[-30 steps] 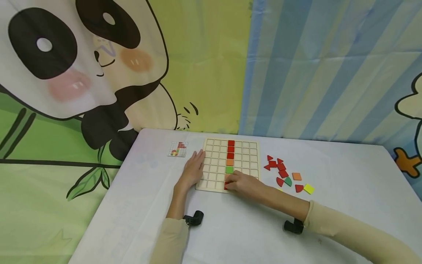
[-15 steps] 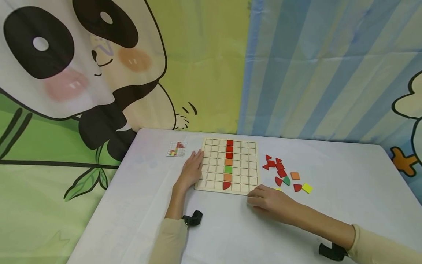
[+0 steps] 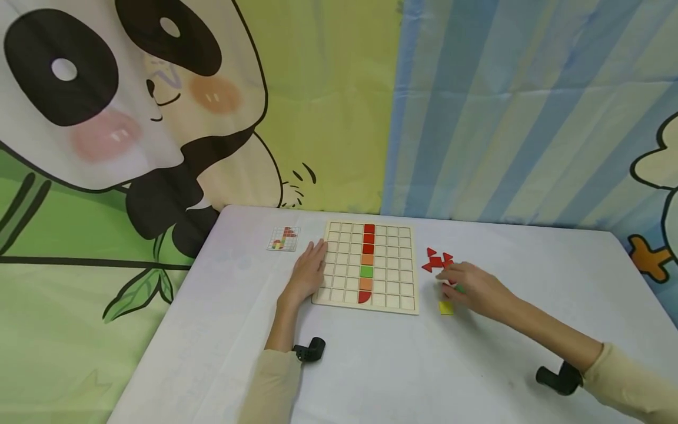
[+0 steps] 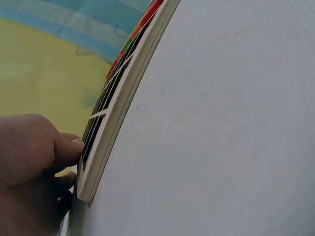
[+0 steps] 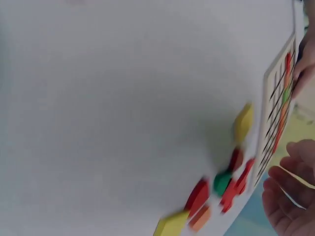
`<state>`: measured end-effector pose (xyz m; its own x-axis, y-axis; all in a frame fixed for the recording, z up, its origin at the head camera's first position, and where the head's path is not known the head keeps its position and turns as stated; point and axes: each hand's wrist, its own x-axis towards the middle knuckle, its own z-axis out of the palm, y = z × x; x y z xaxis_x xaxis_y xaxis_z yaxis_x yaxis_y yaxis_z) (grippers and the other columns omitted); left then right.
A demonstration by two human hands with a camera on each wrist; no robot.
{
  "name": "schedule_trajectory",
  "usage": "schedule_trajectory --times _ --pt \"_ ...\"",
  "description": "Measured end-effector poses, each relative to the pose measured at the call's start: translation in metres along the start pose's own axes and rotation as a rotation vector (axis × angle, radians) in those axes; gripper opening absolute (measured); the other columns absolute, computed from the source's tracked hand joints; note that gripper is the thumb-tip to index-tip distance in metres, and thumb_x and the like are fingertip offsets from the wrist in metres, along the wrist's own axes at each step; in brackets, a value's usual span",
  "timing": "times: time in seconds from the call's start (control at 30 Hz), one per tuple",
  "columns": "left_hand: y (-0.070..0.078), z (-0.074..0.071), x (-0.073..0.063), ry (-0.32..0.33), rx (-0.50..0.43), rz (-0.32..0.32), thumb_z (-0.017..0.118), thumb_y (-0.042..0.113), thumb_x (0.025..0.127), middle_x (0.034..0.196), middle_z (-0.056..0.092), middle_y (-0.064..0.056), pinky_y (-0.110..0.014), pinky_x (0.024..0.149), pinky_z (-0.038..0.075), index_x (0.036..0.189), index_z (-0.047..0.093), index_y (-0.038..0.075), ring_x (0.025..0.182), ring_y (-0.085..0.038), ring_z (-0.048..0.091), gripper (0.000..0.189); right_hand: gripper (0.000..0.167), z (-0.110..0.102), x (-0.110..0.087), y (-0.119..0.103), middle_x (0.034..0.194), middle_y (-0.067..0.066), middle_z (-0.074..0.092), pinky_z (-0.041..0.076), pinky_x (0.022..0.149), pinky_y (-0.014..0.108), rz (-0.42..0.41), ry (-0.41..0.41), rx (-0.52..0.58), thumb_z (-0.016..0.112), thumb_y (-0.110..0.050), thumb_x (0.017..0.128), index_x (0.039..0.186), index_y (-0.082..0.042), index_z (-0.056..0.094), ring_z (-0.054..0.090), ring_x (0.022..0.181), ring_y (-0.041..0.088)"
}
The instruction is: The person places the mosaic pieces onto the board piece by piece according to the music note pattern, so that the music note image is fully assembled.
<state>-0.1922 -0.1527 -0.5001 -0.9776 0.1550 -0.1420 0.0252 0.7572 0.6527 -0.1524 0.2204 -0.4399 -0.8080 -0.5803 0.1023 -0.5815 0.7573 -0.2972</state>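
Note:
My left hand [image 3: 308,272] rests along the left edge of a wooden grid board [image 3: 394,265], its thumb touching the rim in the left wrist view. One column holds red tiles [image 3: 368,238], orange tiles [image 3: 366,259], a green tile [image 3: 366,271] and, at the bottom, a red quarter-circle tile [image 3: 365,296]. Over the loose tiles right of the board hovers my right hand [image 3: 477,288], fingers loosely bent, no tile visible between them. It partly covers red tiles and a green tile [image 3: 459,288]. Red triangles [image 3: 426,267] and a yellow square tile [image 3: 446,308] lie beside it.
A small pattern card [image 3: 283,238] lies left of the board. In the right wrist view, a red rounded tile [image 5: 198,195], an orange tile [image 5: 200,219] and another yellow tile [image 5: 172,223] lie near each other on the white table [image 3: 212,353]. A printed cloth [image 3: 339,106] hangs behind.
My right hand has let go of the red quarter-circle tile in the column's bottom cell and moved right, over the loose tiles. The left hand stays on the board's edge.

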Motion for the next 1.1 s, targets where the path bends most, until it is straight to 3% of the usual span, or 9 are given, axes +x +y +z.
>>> schedule_trajectory --times 0.17,0.27,0.4,0.67,0.83,1.0,1.1 --pt "0.001 -0.001 0.001 -0.002 -0.001 -0.003 0.039 0.010 0.110 0.172 0.021 -0.011 -0.053 0.132 0.007 0.162 0.030 0.003 0.162 -0.033 0.008 0.053 0.028 -0.003 0.030 0.040 0.108 0.019 0.074 0.064 0.082 0.046 0.212 -0.038 0.059 0.078 -0.010 0.091 0.115 0.004 0.074 0.068 0.098 0.035" --pt "0.002 -0.001 0.001 -0.002 0.001 -0.008 0.039 0.011 0.110 0.173 0.020 -0.010 -0.053 0.132 0.006 0.162 0.030 0.004 0.162 -0.032 0.007 0.053 0.030 0.002 0.042 0.058 0.105 0.019 0.072 0.065 0.079 0.042 0.275 -0.071 0.099 0.077 -0.012 0.092 0.117 0.005 0.074 0.068 0.093 0.031" --pt "0.002 0.000 0.001 -0.007 0.000 0.004 0.039 0.009 0.110 0.173 0.021 -0.011 -0.054 0.131 0.007 0.162 0.030 0.003 0.162 -0.033 0.008 0.053 0.027 0.009 0.050 0.069 0.101 0.017 0.071 0.065 0.076 0.037 0.300 -0.113 0.110 0.079 -0.011 0.090 0.112 0.005 0.075 0.066 0.087 0.025" --pt "0.002 0.000 0.001 -0.009 0.007 0.000 0.039 0.010 0.110 0.173 0.020 -0.010 -0.052 0.132 0.007 0.162 0.029 0.004 0.162 -0.032 0.007 0.053 0.021 0.010 0.055 0.069 0.100 0.019 0.067 0.064 0.079 0.039 0.321 -0.165 0.199 0.074 -0.005 0.093 0.108 0.008 0.067 0.063 0.086 0.026" --pt "0.003 -0.002 0.000 -0.006 0.008 -0.002 0.039 0.011 0.111 0.173 0.020 -0.009 -0.052 0.132 0.006 0.162 0.029 0.004 0.163 -0.030 0.007 0.053 0.018 0.013 0.052 0.069 0.093 0.016 0.066 0.061 0.077 0.035 0.336 -0.109 0.270 0.070 -0.002 0.095 0.108 0.006 0.060 0.059 0.084 0.023" --pt "0.003 -0.003 -0.001 -0.005 0.010 -0.006 0.039 0.010 0.110 0.173 0.020 -0.009 -0.052 0.132 0.006 0.162 0.029 0.005 0.163 -0.030 0.007 0.053 0.023 0.011 0.054 0.067 0.103 0.022 0.067 0.063 0.081 0.038 0.377 -0.018 0.342 0.068 -0.005 0.097 0.116 0.004 0.057 0.063 0.090 0.029" --pt "0.003 -0.002 -0.001 -0.008 0.017 -0.007 0.040 0.010 0.110 0.173 0.021 -0.010 -0.052 0.132 0.007 0.162 0.030 0.004 0.162 -0.031 0.008 0.053 0.022 0.010 0.060 0.063 0.106 0.023 0.069 0.062 0.081 0.032 0.384 0.012 0.396 0.068 -0.007 0.098 0.117 0.003 0.059 0.065 0.094 0.032"
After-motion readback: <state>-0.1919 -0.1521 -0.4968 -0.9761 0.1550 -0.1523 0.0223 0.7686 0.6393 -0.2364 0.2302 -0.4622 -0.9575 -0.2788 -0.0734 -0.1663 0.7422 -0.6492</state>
